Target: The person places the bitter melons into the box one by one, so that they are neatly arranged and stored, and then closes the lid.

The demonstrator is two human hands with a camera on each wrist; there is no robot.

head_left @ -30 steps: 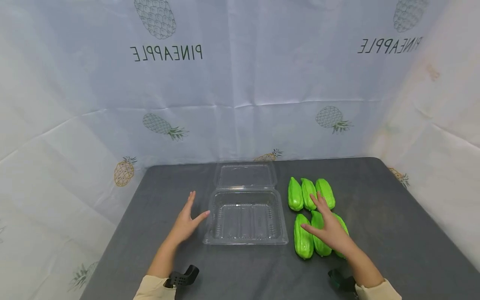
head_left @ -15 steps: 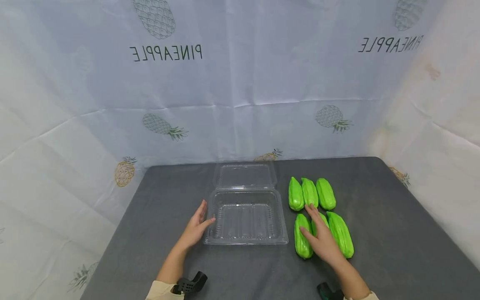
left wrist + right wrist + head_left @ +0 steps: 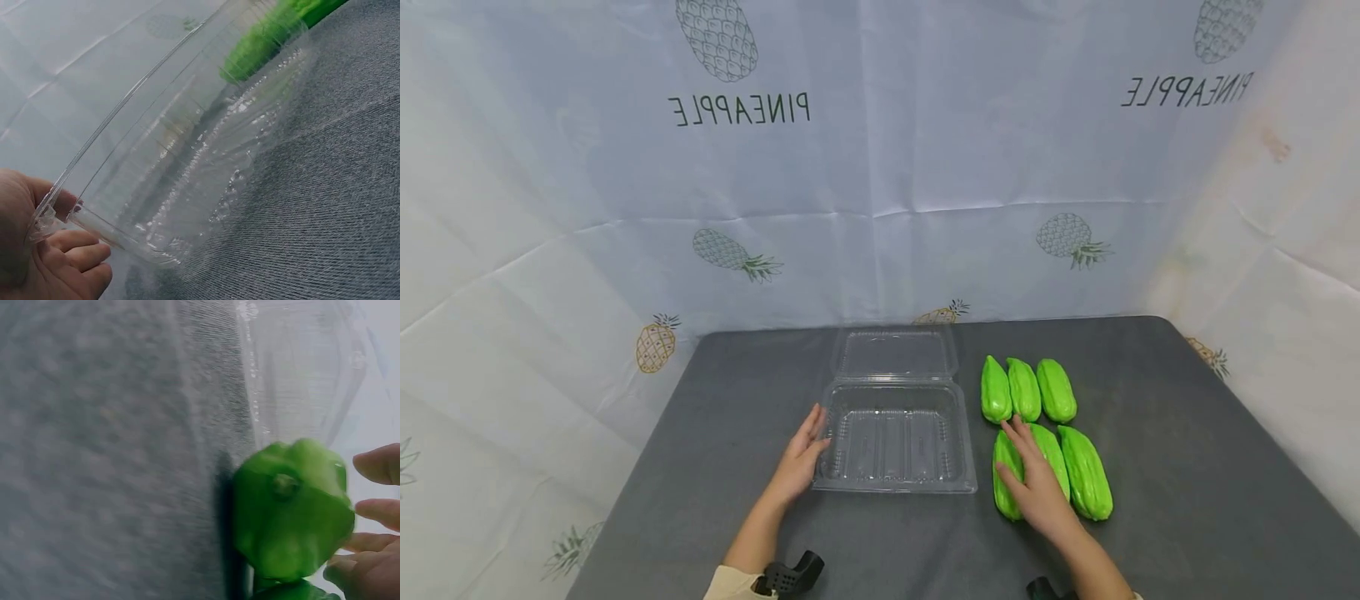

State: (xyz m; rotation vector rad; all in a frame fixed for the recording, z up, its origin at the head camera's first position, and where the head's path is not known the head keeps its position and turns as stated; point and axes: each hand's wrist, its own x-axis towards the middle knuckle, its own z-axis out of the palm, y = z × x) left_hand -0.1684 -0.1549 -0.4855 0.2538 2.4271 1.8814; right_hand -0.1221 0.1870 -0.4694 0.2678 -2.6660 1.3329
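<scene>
A clear plastic clamshell box [image 3: 895, 442] lies open on the dark table, its lid [image 3: 897, 354] folded back behind it. My left hand [image 3: 797, 467] is at the box's left side; the left wrist view has the thumb and curled fingers [image 3: 87, 257] around its rim. To the right, long, ridged bright-green vegetables lie in two rows of three. My right hand [image 3: 1037, 492] is over the front row, partly covering the leftmost vegetable [image 3: 1004, 504]. In the right wrist view, its spread fingers are right beside a lobed green vegetable [image 3: 287, 519], not curled round it.
Behind the front row stands the back row, including a vegetable [image 3: 1057, 390] at its right end. Another vegetable [image 3: 1086, 475] ends the front row. A white curtain [image 3: 880, 167] with pineapple prints hangs beyond the dark grey table [image 3: 760, 375].
My left hand has moved right to the box's left rim and taken hold of it. My right hand has moved left and down over the front-left vegetable.
</scene>
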